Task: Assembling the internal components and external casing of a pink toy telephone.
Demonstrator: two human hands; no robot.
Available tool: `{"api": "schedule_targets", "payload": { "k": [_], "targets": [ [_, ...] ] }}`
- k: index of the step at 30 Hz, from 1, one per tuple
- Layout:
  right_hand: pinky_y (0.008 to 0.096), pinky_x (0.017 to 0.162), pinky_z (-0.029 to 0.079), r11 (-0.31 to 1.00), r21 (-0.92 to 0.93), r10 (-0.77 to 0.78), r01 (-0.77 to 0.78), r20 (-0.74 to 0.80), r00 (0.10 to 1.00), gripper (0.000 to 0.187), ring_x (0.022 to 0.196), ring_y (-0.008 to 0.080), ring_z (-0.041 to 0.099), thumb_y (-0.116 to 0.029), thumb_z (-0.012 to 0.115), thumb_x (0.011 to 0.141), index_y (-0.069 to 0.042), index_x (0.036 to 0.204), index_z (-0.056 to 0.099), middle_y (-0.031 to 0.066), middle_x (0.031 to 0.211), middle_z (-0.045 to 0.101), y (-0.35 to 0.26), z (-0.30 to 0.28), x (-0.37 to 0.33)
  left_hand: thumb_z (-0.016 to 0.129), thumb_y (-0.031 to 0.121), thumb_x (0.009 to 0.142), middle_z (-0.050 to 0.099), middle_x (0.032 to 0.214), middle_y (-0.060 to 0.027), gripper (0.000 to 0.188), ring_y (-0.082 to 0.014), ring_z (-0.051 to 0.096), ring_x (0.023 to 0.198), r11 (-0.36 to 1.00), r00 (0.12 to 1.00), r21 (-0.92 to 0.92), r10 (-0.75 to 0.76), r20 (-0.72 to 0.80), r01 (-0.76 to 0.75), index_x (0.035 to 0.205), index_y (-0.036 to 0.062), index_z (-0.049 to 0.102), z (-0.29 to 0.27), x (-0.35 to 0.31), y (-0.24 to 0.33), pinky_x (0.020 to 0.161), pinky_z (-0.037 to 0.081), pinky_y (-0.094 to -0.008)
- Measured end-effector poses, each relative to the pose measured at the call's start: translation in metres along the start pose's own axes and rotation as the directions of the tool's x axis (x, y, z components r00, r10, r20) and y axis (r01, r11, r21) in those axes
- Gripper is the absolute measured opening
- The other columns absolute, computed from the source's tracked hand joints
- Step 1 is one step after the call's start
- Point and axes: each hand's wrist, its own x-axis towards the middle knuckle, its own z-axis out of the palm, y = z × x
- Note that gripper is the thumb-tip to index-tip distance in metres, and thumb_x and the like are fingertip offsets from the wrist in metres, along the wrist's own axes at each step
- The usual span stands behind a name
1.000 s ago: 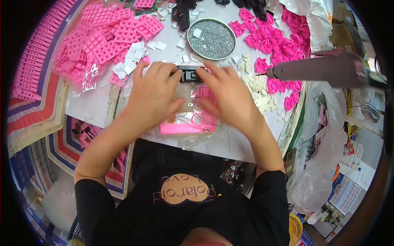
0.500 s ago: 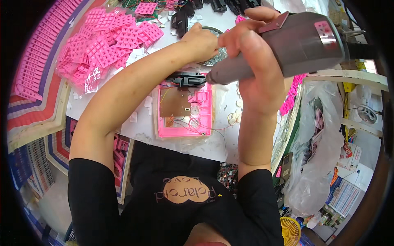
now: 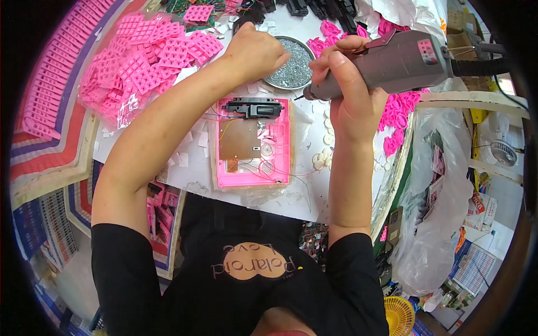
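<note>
My right hand [image 3: 353, 92] grips a grey electric screwdriver [image 3: 392, 64], its thin bit pointing left, just right of a round dish of small metal screws [image 3: 291, 61]. My left hand [image 3: 255, 53] is over the dish's left edge, near a black plastic part [image 3: 245, 19]. Its fingers are curled and mostly hidden, so what they hold cannot be made out. Below both hands, a pink plastic casing [image 3: 283, 145] lies on the table. It holds a brown circuit board [image 3: 238, 140], thin wires and a black module [image 3: 255, 108] along its far side.
At left lies a clear bag of pink keypad pieces [image 3: 140, 56]. Several pink looped parts [image 3: 398, 109] and cream discs [image 3: 322, 159] are at right. Black parts [image 3: 330, 11] and green circuit boards [image 3: 175, 7] sit at the back. A plastic bag [image 3: 431, 224] hangs beyond the table's right edge.
The screwdriver has moved right and away from the black module, exposing its bit. My left hand has shifted slightly left, uncovering more of the screw dish. The casing stays in place.
</note>
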Motion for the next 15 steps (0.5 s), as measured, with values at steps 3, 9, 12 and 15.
{"api": "schedule_targets", "payload": {
  "k": [3, 9, 12, 15],
  "targets": [
    [0.0295, 0.066, 0.052, 0.999, -0.045, 0.007, -0.007, -0.005, 1.000, 0.022, 0.067, 0.0152, 0.064, -0.004, 0.067, 0.087, 0.001, 0.106, 0.057, 0.0094, 0.080, 0.065, -0.001, -0.001, -0.002, 0.061, 0.030, 0.089, 0.068, 0.079, -0.0059, 0.021, -0.0241, 0.067, 0.079, 1.000, 0.996, 0.009, 0.007, -0.092, -0.006, 0.083, 0.0121, 0.071, 0.005, 0.007, -0.001, 0.078, 0.040, -0.0435],
    [0.0369, 0.070, 0.051, 0.988, -0.138, 0.061, -0.069, -0.058, 0.996, 0.021, 0.062, 0.0172, 0.056, -0.006, 0.059, 0.090, 0.000, 0.109, 0.053, 0.0095, 0.075, 0.060, -0.014, -0.001, -0.012, 0.063, 0.022, 0.088, 0.065, 0.082, -0.0030, 0.011, -0.0239, 0.064, 0.082, 0.979, 0.937, -0.138, 0.098, -0.335, -0.151, 0.085, 0.0120, 0.067, -0.022, -0.025, 0.016, 0.084, 0.038, -0.0433],
    [0.0367, 0.065, 0.048, 1.000, 0.024, 0.016, -0.017, 0.028, 0.999, 0.024, 0.057, 0.0161, 0.050, -0.010, 0.057, 0.091, -0.003, 0.113, 0.050, 0.0062, 0.068, 0.053, -0.017, -0.002, -0.025, 0.067, 0.017, 0.086, 0.067, 0.081, -0.0011, 0.005, -0.0216, 0.063, 0.077, 0.904, 0.931, -0.383, 0.044, -0.363, -0.192, 0.086, 0.0126, 0.069, -0.042, -0.079, 0.043, 0.086, 0.035, -0.0412],
    [0.0368, 0.065, 0.047, 0.975, 0.212, -0.093, 0.059, 0.152, 0.984, 0.026, 0.056, 0.0158, 0.047, -0.015, 0.057, 0.092, -0.006, 0.115, 0.048, 0.0046, 0.066, 0.050, -0.025, 0.006, -0.031, 0.070, 0.013, 0.084, 0.068, 0.080, 0.0005, 0.004, -0.0181, 0.062, 0.075, 0.768, 0.967, -0.633, -0.075, -0.244, -0.100, 0.088, 0.0127, 0.070, -0.048, -0.111, 0.062, 0.085, 0.033, -0.0387]
  ]
}}
